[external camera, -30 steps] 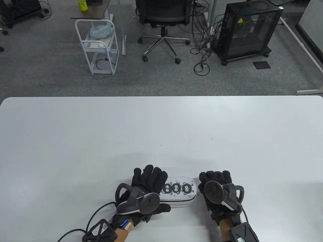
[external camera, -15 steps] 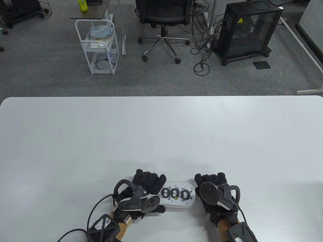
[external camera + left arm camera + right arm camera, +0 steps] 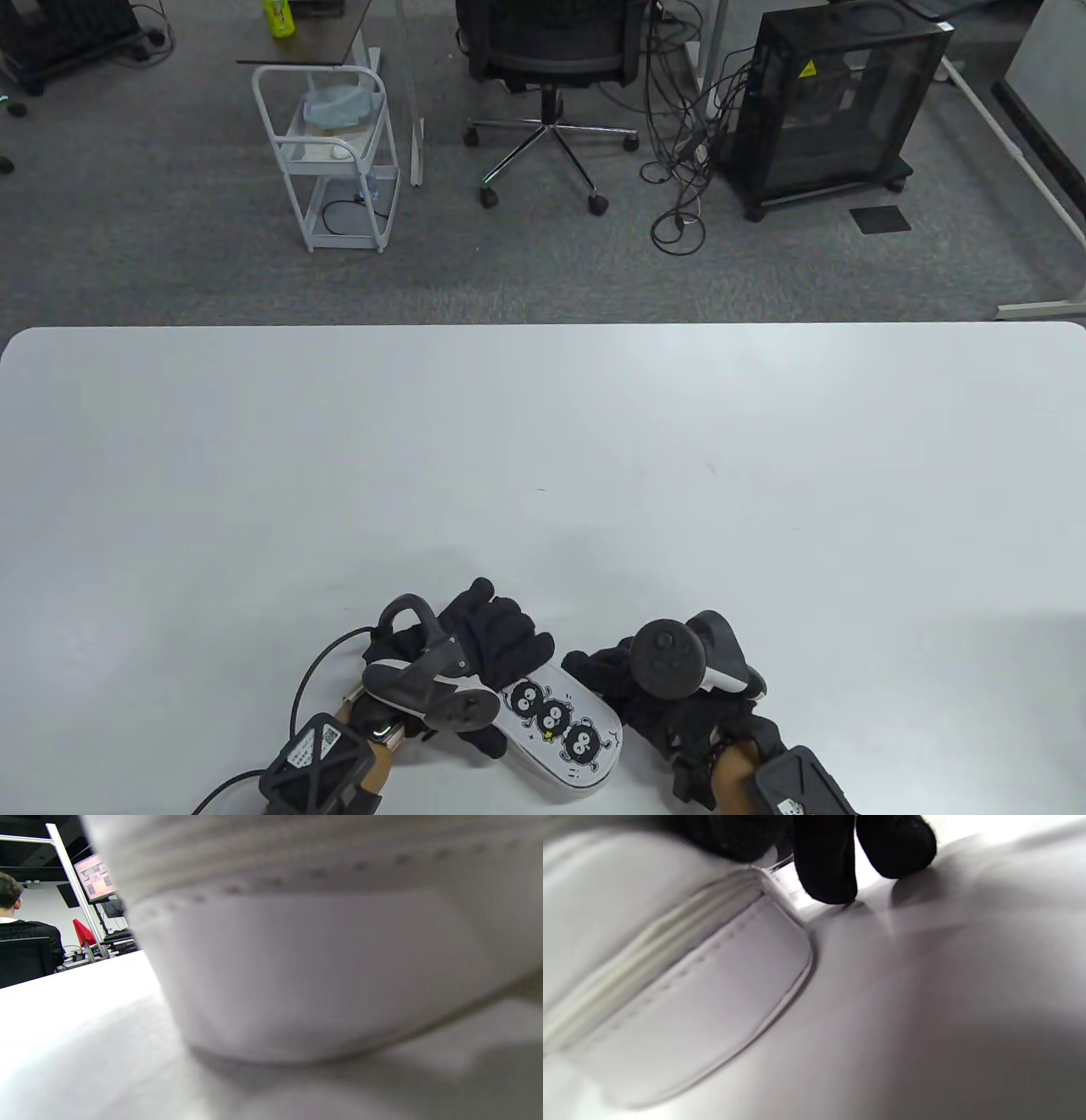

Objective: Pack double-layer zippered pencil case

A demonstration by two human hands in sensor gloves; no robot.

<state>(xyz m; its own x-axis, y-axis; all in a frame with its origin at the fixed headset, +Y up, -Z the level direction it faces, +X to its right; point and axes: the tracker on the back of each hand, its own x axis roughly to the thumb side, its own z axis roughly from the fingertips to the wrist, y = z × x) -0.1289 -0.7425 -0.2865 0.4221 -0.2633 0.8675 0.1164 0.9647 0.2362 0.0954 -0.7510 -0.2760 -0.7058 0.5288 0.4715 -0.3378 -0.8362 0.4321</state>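
Note:
The pencil case is white with three black soot characters on top. It lies at an angle at the table's front edge. My left hand grips its far left end, fingers over the top and thumb on the near side. My right hand holds the case's right side. In the left wrist view the case's stitched side fills the frame and no fingers show. In the right wrist view the case shows its zipper lines, and my gloved fingertips touch the table at its end.
The white table stretches far behind the case with nothing else on it. Beyond its far edge are an office chair, a white trolley and a black cabinet on the floor.
Both hands have pulled the case toward the front edge and turned it clockwise, from lying across to lying diagonally. The right hand has rolled over toward the case.

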